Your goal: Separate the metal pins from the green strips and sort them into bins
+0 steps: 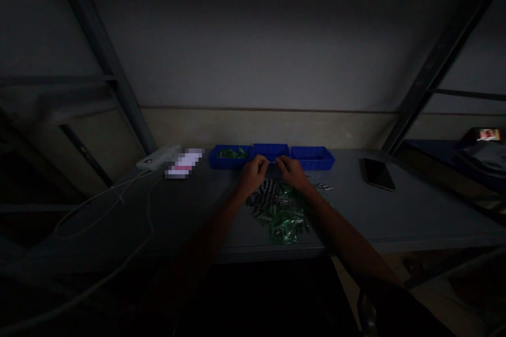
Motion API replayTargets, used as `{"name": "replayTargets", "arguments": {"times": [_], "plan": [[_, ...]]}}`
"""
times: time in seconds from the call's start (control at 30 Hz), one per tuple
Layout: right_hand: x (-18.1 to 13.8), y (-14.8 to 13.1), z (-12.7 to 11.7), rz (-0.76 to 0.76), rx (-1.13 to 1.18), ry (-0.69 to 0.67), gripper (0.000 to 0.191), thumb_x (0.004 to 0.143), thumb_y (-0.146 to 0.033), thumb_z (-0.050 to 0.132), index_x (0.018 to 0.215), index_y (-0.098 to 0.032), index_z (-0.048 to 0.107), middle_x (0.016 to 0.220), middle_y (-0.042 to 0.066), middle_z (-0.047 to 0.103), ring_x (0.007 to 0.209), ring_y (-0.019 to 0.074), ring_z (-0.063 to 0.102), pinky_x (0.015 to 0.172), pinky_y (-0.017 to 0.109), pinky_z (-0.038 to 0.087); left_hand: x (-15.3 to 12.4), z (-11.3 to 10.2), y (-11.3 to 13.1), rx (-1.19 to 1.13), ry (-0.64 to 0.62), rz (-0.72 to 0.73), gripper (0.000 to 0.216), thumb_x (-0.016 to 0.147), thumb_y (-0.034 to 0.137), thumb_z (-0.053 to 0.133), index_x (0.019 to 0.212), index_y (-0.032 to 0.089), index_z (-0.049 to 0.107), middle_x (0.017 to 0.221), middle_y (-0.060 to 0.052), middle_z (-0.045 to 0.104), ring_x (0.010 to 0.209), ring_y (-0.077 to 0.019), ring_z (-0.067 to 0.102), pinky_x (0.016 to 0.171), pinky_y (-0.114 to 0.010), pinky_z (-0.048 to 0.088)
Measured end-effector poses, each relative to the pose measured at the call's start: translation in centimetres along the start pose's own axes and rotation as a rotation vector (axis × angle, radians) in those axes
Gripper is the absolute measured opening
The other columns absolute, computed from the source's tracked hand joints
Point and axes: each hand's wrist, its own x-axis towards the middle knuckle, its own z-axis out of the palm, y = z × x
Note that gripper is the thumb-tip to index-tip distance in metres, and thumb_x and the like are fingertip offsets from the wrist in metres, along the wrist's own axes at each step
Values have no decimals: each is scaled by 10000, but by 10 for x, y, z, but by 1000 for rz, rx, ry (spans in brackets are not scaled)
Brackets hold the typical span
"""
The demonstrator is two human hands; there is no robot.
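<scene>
Both hands are raised over the back of the pile, in front of the blue trays. Pinched between finger and thumb, my left hand (254,172) holds one end of a small thin metallic piece (272,162). The other end sits in the pinch of my right hand (291,171). Its exact kind is too small and dark to make out. Below the hands lies a heap of dark and silvery metal pieces (265,194). Green clear plastic packets (285,224) spread nearer the table's front edge. A few slim metal pins (324,187) lie right of my right hand.
Behind the hands stand a left blue tray (213,162) with green packets, a middle blue tray (271,148) and a right blue tray (324,164). A dark phone (378,174) lies right; a lit, blurred screen (184,164), white device (158,157) and cables (149,210) are left.
</scene>
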Motion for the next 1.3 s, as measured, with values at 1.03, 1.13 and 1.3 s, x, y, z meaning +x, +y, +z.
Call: {"name": "replayTargets", "arguments": {"times": [1.03, 1.13, 1.3], "plan": [[1, 1, -3, 102, -16, -16, 278, 913, -369, 375, 948, -172, 568, 766, 34, 622, 704, 142, 564, 638, 229, 362, 31, -74, -44, 450, 193, -332, 274, 831, 341, 452, 844, 160, 657, 861, -97, 696, 813, -222, 625, 691, -283, 435], [1, 0, -4, 92, -30, -35, 288, 916, -374, 374, 957, -171, 574, 727, 27, 617, 674, 141, 560, 627, 230, 360, 37, -93, -45, 519, 182, -355, 265, 816, 339, 471, 851, 162, 665, 865, -91, 700, 817, -224, 626, 688, -285, 438], [1, 1, -7, 108, -35, -26, 305, 915, -391, 379, 974, -169, 580, 737, 26, 625, 686, 137, 569, 623, 223, 361, 42, -80, -29, 527, 51, -302, 309, 830, 381, 453, 894, 173, 673, 891, -74, 707, 828, -189, 630, 703, -252, 439]]}}
